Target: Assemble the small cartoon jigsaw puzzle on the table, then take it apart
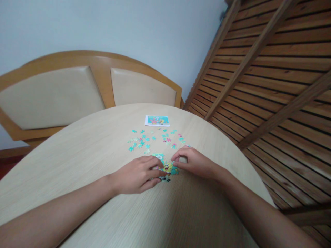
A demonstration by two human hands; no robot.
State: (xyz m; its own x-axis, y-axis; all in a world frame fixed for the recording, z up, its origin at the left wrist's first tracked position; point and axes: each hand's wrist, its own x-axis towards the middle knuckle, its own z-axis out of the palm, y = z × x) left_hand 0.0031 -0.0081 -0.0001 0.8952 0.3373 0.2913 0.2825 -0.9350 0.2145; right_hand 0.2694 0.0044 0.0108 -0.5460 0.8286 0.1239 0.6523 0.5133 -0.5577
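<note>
A partly assembled jigsaw puzzle [168, 167] lies on the round table in front of me, with a yellow cartoon figure on a turquoise background. My left hand [141, 174] rests over its left part, palm down, fingers stretched out and slightly apart, covering some of the picture. At the upper right edge of the puzzle is my right hand [190, 160], with thumb and index fingertip bent close together. Whatever may be between those fingertips is too small to make out. Beyond the hands, loose jigsaw pieces [142, 143] in turquoise, pale green and pink are scattered.
A printed picture sheet [158, 121] with cartoon figures lies past the loose pieces. The light wooden table [85, 141] has a curved far edge. Behind it stands a padded wooden backrest [144, 86] against a pale wall, and a slatted wooden panel [271, 86] rises at right.
</note>
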